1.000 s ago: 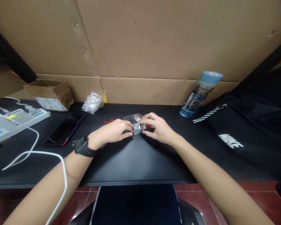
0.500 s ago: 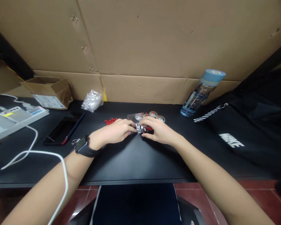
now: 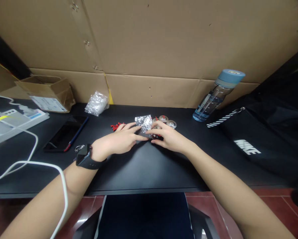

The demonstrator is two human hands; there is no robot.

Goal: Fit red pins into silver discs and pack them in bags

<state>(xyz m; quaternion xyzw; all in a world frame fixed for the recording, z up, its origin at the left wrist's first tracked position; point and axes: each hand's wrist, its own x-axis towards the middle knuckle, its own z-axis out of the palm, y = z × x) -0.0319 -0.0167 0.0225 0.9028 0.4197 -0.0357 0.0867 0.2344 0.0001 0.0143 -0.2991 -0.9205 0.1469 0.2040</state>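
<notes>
My left hand (image 3: 121,138) lies low over the table with its fingers stretched and spread. Its fingertips reach the near edge of a clear crinkled plastic bag (image 3: 144,122), and one finger points toward my right hand. My right hand (image 3: 167,134) is curled, thumb and fingers round a shiny disc with a red cord (image 3: 156,136), mostly hidden by the fingers. Just beyond it lie more shiny round discs (image 3: 171,124) with bits of red on them. A small heap of red cords (image 3: 117,126) sits behind my left hand.
Left of my hands are a phone (image 3: 65,134) with a pen along it, a white power strip (image 3: 19,123), a white cable (image 3: 64,186), an open cardboard box (image 3: 50,94) and folded plastic bags (image 3: 97,103). A water bottle (image 3: 213,96) and a black bag (image 3: 260,139) are at the right.
The crinkled plastic bag now lies spread flatter and farther back, more in sight between my hands. My left fingers have opened out. The view has shifted slightly.
</notes>
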